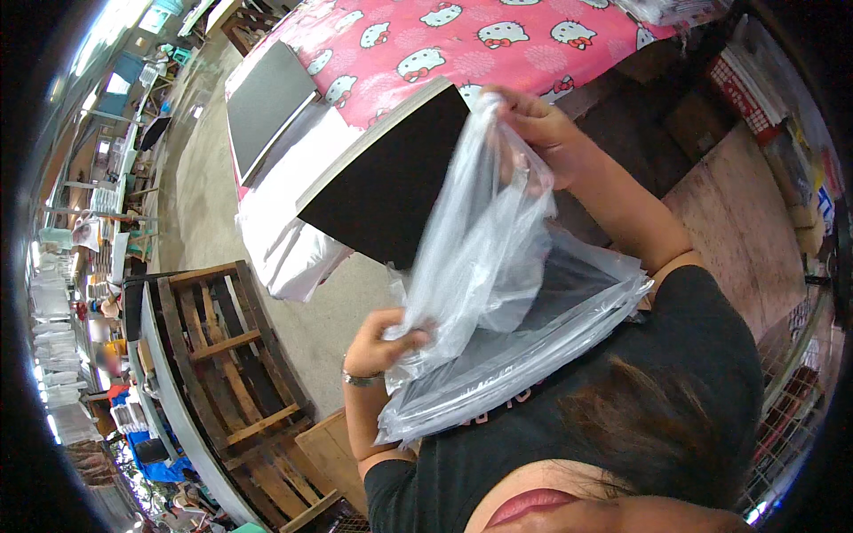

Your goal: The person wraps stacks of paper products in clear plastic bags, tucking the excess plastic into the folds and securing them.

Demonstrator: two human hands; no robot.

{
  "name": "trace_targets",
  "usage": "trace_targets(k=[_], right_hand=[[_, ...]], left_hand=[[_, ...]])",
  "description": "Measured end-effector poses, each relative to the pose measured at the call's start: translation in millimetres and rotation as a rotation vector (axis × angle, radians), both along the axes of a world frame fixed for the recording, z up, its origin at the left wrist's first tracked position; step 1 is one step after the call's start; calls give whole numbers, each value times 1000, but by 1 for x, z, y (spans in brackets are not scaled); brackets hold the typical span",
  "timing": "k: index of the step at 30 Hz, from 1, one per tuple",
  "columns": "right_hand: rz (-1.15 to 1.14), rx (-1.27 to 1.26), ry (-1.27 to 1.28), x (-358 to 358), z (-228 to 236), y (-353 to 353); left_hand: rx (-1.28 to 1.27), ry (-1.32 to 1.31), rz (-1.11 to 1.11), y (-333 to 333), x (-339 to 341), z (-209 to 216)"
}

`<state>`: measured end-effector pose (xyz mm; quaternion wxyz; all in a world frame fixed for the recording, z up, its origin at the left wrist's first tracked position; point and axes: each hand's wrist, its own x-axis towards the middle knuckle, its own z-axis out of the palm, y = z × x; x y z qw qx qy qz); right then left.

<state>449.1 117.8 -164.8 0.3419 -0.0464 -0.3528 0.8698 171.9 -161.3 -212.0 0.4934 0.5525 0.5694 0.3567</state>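
A clear plastic bag is stretched between my two hands. My left hand, with a bracelet at the wrist, pinches its lower edge. My right hand grips its gathered upper end. Behind the bag a black flat panel with a pale edge leans by the table; the bag overlaps part of it, and I cannot tell whether the panel is inside. Against my chest rests a stack of clear plastic bags, partly hidden by the held one.
Beyond stands a table with a pink cartoon-print cover. A dark grey panel lies on its left end, above a white cloth-like bundle. A wooden pallet is at lower left. Stacked goods stand at far right.
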Motion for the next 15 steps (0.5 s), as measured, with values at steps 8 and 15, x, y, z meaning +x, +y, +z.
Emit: trace_targets(k=[8, 15], right_hand=[[113, 289, 168, 16, 6, 22], [-738, 1162, -564, -29, -12, 37]], left_hand=[[445, -173, 606, 22, -65, -15], [525, 277, 944, 119, -15, 25]])
